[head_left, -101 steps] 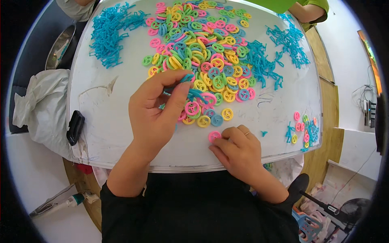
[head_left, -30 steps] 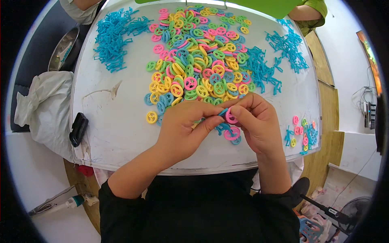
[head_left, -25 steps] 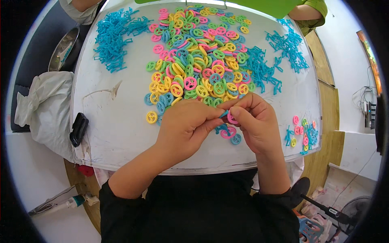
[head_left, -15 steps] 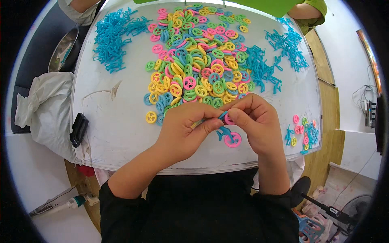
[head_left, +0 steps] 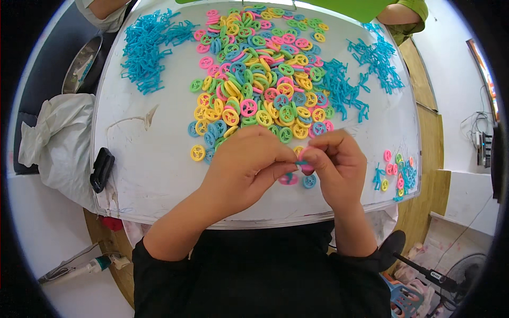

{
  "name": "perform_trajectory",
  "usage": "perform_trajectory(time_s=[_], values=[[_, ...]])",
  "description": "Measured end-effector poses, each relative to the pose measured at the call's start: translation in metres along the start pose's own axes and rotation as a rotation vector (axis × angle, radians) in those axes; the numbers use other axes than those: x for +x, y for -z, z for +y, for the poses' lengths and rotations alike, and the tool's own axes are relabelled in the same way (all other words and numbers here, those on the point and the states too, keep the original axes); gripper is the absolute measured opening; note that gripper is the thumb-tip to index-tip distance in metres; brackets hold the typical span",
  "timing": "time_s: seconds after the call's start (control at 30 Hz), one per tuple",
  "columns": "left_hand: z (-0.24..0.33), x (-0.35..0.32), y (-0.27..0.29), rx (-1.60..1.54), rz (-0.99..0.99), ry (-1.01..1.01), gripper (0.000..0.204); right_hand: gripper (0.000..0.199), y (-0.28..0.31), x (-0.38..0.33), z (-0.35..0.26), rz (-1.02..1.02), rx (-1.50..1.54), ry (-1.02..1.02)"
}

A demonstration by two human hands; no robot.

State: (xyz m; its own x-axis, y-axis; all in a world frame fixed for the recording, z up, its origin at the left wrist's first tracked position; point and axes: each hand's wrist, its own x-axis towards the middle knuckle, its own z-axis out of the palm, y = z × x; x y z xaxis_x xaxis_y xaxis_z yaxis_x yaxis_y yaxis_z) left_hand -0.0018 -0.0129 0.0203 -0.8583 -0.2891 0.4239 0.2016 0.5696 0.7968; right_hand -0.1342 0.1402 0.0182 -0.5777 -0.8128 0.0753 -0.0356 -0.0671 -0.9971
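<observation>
Close to the table's near side, my left hand (head_left: 249, 172) is closed, thumb and forefinger pinching a teal plastic connector (head_left: 301, 162) that mostly hides behind the fingertips. A blurred pink wheel (head_left: 288, 179) with teal in it shows just under those fingers. My right hand (head_left: 339, 172) is closed too, pinching a small pink spoked wheel (head_left: 306, 167) against the connector's end. A blue wheel (head_left: 309, 182) is visible below the right fingertips. Beyond my hands spreads a big heap of pink, yellow, green and blue wheels (head_left: 262, 117).
Teal connector piles lie at far left (head_left: 143, 58) and right (head_left: 342, 87) on the white table (head_left: 154, 185). A small group of wheels and connectors (head_left: 401, 177) sits near the right edge. A black case (head_left: 102, 169) rests at left. Another person's arms (head_left: 400, 15) reach the far side.
Both hands turned slightly and stay together. The teal connector between them now points sideways at the pink wheel. The hanging pink wheel shifted left, and a blue wheel now shows below.
</observation>
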Motion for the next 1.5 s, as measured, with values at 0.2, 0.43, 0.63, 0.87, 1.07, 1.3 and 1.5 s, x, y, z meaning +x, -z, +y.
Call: perform_trajectory(time_s=[0.2, 0.43, 0.63, 0.87, 1.07, 1.3, 1.5], values=[[0.009, -0.004, -0.002, -0.199, 0.088, 0.207, 0.015, 0.040, -0.002, -0.011, -0.006, -0.084, -0.295, 0.254], [0.008, -0.007, -0.006, -0.186, 0.124, 0.154, 0.015, 0.043, 0.003, -0.007, -0.014, -0.120, -0.420, 0.280], [0.007, -0.008, -0.012, -0.146, 0.177, 0.171, 0.011, 0.039, -0.001, -0.008, -0.016, -0.082, -0.549, 0.373], [0.002, -0.005, -0.013, 0.118, 0.114, -0.155, 0.022, 0.030, -0.005, -0.022, -0.019, 0.007, 0.356, -0.246], [0.015, -0.001, -0.006, 0.000, -0.136, -0.239, 0.044, 0.015, 0.084, -0.085, -0.055, -0.193, -0.345, -0.036], [0.015, 0.000, 0.000, -0.081, 0.021, 0.015, 0.014, 0.028, 0.215, -0.232, 0.011, 0.197, -1.208, -0.619], [0.008, -0.002, -0.002, -0.025, -0.035, 0.022, 0.014, 0.025, 0.181, -0.188, -0.024, 0.135, -1.082, -0.899]])
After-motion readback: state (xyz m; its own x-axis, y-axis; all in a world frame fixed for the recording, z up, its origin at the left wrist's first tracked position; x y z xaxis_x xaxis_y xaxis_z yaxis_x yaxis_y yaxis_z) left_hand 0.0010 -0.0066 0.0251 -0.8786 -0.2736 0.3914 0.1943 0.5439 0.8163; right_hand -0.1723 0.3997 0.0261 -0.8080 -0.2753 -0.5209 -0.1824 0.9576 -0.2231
